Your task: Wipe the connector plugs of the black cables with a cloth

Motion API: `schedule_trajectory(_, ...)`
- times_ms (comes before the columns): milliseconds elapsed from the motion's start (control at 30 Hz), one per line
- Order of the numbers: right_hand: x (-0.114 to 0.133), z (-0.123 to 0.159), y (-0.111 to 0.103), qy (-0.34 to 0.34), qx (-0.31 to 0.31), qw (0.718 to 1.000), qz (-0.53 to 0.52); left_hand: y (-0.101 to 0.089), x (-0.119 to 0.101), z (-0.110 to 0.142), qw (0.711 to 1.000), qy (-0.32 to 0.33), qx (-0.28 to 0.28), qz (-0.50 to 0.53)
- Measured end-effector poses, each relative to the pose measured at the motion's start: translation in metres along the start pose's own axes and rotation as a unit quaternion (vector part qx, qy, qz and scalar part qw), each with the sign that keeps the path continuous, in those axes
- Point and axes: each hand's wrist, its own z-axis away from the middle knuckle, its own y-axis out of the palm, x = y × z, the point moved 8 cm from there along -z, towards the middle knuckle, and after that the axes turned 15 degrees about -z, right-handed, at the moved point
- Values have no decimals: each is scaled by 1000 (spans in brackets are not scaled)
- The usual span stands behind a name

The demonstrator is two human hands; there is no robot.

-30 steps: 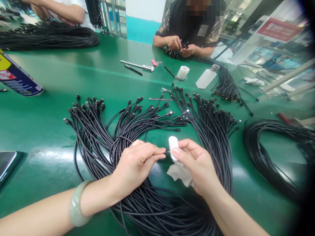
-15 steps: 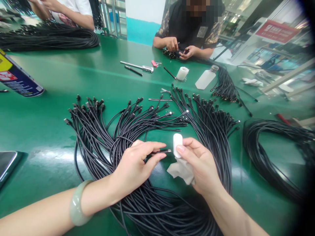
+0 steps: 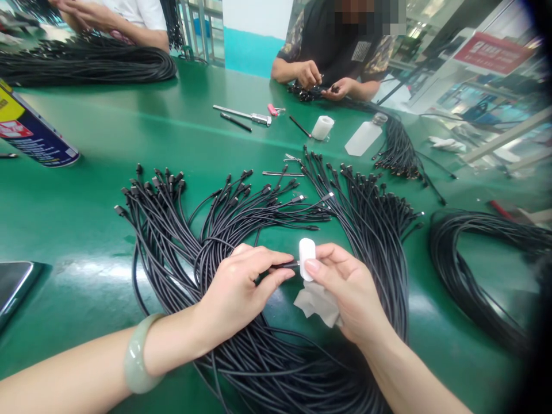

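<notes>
My left hand (image 3: 241, 287) pinches the plug end of a thin black cable (image 3: 288, 265), its metal tip pointing right. My right hand (image 3: 345, 284) grips a small white oblong block (image 3: 306, 258) between thumb and fingers, with a crumpled white cloth (image 3: 317, 303) tucked under the palm. The cable tip touches the side of the white block. Both hands hover over a large fan of black cables (image 3: 241, 224) spread on the green table (image 3: 86, 230), their plugs pointing away from me.
A coil of black cable (image 3: 483, 270) lies at the right. A spray can (image 3: 30, 135) lies at far left and a phone (image 3: 12, 284) at the left edge. Tools, a tape roll (image 3: 321, 127) and a white bottle (image 3: 362, 138) sit farther back. Two other people work across the table.
The white block and the cable tip were apart half a second ago. They have come back together and now touch.
</notes>
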Motion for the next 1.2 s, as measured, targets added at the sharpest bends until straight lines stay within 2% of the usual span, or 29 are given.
schedule_trajectory(200,4,5,1,-18,-33,999,27,-2,-2,-1,1000,11,-9,-8)
schedule_trajectory(600,9,4,1,-49,-38,997,39,-1,2,2,1000,7,-15,11)
schedule_trajectory(733,10,4,-2,-50,-48,997,24,-2,2,3,1000,3,-17,9)
schedule_trajectory(867,10,6,0,-44,-28,999,15,-1,3,2,1000,-5,-17,7)
schedule_trajectory(1200,6,6,3,-23,-23,999,38,-1,2,2,1000,1,-13,4)
